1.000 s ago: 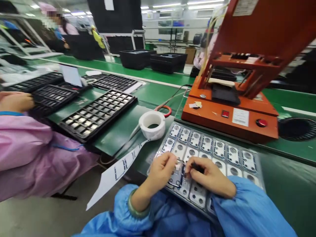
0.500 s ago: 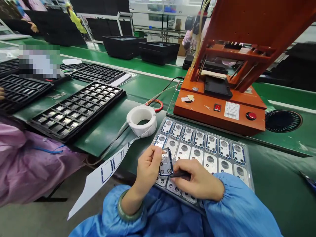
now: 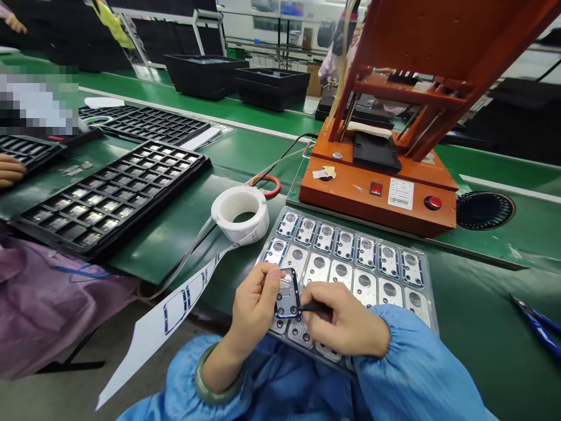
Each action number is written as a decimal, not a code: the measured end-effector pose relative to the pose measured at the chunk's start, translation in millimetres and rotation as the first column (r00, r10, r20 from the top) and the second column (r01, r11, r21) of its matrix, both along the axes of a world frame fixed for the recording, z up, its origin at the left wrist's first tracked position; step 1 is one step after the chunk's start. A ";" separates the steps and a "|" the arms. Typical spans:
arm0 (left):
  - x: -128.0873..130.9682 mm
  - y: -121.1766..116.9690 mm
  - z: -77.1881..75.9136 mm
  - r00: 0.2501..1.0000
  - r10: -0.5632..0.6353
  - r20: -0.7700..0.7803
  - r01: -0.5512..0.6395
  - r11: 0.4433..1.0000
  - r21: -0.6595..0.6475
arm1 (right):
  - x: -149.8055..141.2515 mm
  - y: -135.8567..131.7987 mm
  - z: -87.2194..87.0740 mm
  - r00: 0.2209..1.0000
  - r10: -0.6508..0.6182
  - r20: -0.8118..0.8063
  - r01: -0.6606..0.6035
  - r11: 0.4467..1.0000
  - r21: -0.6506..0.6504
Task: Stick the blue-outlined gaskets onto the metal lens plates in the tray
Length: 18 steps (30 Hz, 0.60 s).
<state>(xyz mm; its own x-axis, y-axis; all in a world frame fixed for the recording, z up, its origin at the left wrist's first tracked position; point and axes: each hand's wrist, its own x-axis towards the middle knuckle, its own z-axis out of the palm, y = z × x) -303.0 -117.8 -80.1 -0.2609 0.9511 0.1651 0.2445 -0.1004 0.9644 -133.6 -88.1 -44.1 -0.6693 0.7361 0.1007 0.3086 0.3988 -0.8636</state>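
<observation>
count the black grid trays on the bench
3 trays: one left of the tape roll, one behind it, one at the left edge; blur may hide more.

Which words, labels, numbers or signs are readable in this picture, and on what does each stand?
No text can be read clearly.
White barcode label on the orange press: too small to read.
Red switch on the press: any marking too small to read.
Screen at far left: pixelated, unreadable.

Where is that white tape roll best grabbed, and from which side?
Probably by its rim, from above: the white tape roll lies with its open core up, and the printed strip trails off the near side, leaving the far side free.
</observation>
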 end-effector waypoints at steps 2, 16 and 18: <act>0.2 0.7 0.0 1.000 -0.027 0.006 0.028 0.999 -0.016 | 0.4 0.5 1.3 1.000 -0.024 -0.012 0.023 0.998 -0.055; 5.1 3.7 1.7 0.981 -0.092 0.171 0.108 0.990 -0.086 | -5.2 16.9 -15.9 0.900 -0.398 0.179 0.422 0.899 -0.119; 5.1 2.2 2.1 0.981 -0.100 0.167 0.113 0.991 -0.073 | -5.2 15.0 -15.8 0.894 -0.416 0.169 0.434 0.896 -0.089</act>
